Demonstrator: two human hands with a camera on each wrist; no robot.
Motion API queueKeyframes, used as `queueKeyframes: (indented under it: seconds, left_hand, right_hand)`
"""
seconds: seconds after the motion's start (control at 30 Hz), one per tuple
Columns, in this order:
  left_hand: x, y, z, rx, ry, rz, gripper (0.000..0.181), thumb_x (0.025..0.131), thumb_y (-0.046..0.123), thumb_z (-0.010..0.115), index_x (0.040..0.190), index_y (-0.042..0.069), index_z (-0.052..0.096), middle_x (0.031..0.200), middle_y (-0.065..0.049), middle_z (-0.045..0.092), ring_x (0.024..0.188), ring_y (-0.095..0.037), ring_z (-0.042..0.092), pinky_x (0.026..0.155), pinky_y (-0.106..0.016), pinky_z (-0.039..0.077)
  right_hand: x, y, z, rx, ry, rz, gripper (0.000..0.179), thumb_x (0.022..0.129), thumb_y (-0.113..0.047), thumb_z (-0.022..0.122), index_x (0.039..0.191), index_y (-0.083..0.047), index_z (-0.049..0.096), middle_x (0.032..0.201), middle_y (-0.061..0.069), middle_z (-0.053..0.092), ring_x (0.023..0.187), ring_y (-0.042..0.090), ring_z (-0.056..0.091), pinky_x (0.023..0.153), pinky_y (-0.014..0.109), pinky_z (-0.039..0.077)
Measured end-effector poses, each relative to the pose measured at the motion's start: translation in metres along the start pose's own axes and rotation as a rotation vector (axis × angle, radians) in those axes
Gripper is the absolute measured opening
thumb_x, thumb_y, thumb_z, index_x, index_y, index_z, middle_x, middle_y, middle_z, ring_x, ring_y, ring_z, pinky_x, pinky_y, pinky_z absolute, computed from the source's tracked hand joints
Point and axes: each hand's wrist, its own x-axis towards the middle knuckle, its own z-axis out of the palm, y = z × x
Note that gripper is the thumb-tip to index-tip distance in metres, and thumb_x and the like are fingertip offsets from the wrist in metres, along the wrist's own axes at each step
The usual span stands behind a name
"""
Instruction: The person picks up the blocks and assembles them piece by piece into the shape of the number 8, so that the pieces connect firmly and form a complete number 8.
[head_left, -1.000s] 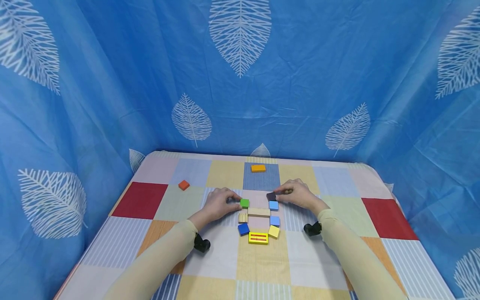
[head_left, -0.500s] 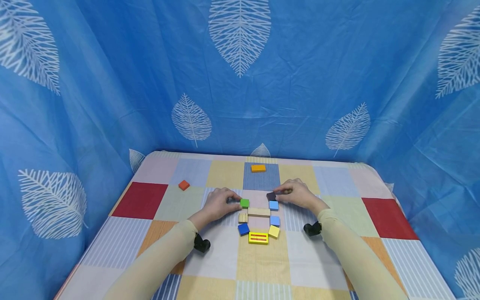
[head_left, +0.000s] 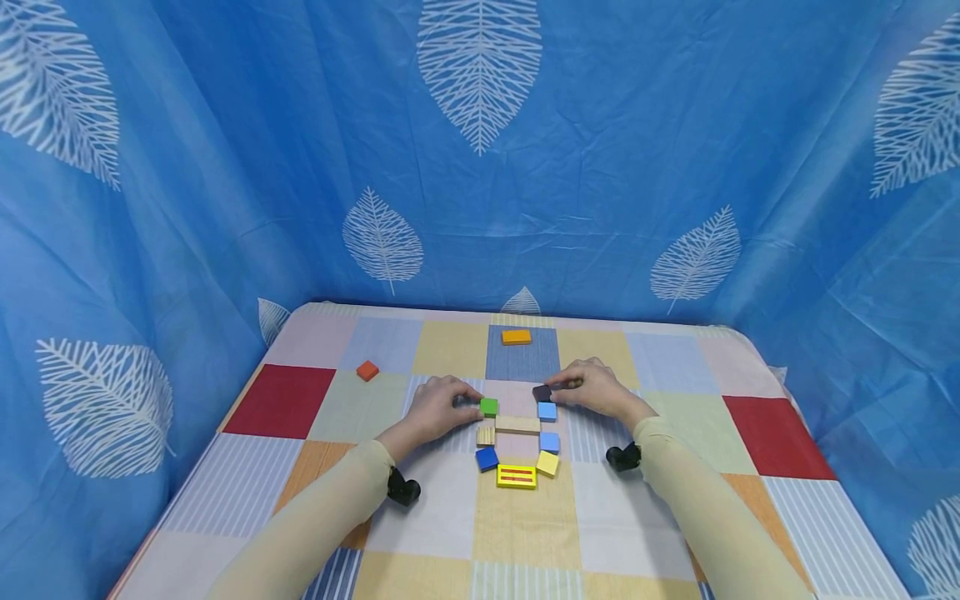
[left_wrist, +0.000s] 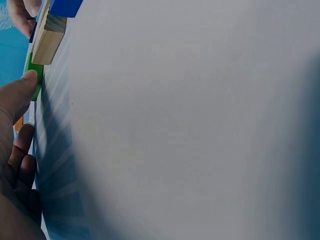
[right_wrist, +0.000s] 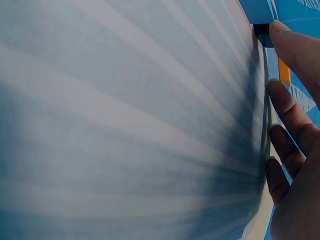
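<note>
In the head view my left hand (head_left: 435, 410) pinches a green block (head_left: 489, 407) between thumb and index finger; the left wrist view shows the thumb on that block's side (left_wrist: 37, 92). Opposite it, the thumb and index finger of my right hand (head_left: 596, 390) pinch a black block (head_left: 541, 393), which sits just behind a light blue block (head_left: 547, 412). A long plain wooden block (head_left: 517, 425) lies across the middle. Nearer me are a ridged wooden block (head_left: 486, 436), a second light blue block (head_left: 550, 442), a dark blue block (head_left: 487, 458) and a yellow block (head_left: 547, 463).
A yellow block with red stripes (head_left: 516, 477) lies at the front of the arrangement. An orange block (head_left: 516, 337) is near the back edge, and a red-orange block (head_left: 367, 370) lies off to the left. Blue leaf-print curtains (head_left: 600, 208) surround the patchwork-covered table (head_left: 525, 533).
</note>
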Motion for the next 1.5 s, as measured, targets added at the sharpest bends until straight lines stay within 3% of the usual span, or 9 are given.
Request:
queueKeyframes:
  seconds: [0.93,1.13,1.37,1.5]
  left_hand:
    - [-0.002,0.002,-0.002,0.009,-0.002,0.019,0.039,0.090,0.043,0.078,0.125,0.026,0.073,0.123,0.004,0.065,0.115,-0.021,0.052,0.099,-0.047,0.036]
    - [-0.005,0.000,-0.007,-0.032,-0.018,0.008,0.045,0.090,0.044,0.077,0.130,0.025,0.070,0.127,0.003,0.065,0.118,-0.021,0.051,0.102,-0.047,0.037]
    - [-0.007,-0.006,-0.021,-0.106,0.048,-0.029,0.040,0.091,0.035,0.079,0.127,0.022,0.072,0.123,0.001,0.066,0.117,-0.024,0.053,0.102,-0.047,0.041]
    - [-0.008,-0.010,-0.030,-0.131,0.094,-0.082,0.039,0.091,0.034,0.079,0.128,0.023,0.072,0.125,0.001,0.065,0.121,-0.024,0.052,0.104,-0.048,0.042]
  right_hand:
    - [0.002,0.003,0.000,-0.008,-0.009,0.005,0.024,0.091,-0.034,0.079,0.114,-0.029,0.080,0.110,-0.008,0.068,0.107,0.023,0.045,0.096,0.051,0.027]
    - [0.003,0.002,0.001,-0.005,-0.012,0.014,0.024,0.090,-0.035,0.079,0.113,-0.030,0.080,0.109,-0.009,0.068,0.106,0.023,0.045,0.096,0.050,0.027]
    - [0.003,0.003,0.002,-0.008,-0.014,0.024,0.023,0.090,-0.035,0.080,0.113,-0.031,0.080,0.108,-0.009,0.068,0.106,0.022,0.045,0.095,0.048,0.028]
    - [0.002,0.003,0.002,-0.010,-0.013,0.022,0.023,0.091,-0.034,0.079,0.114,-0.031,0.079,0.107,-0.009,0.067,0.105,0.022,0.045,0.095,0.049,0.028]
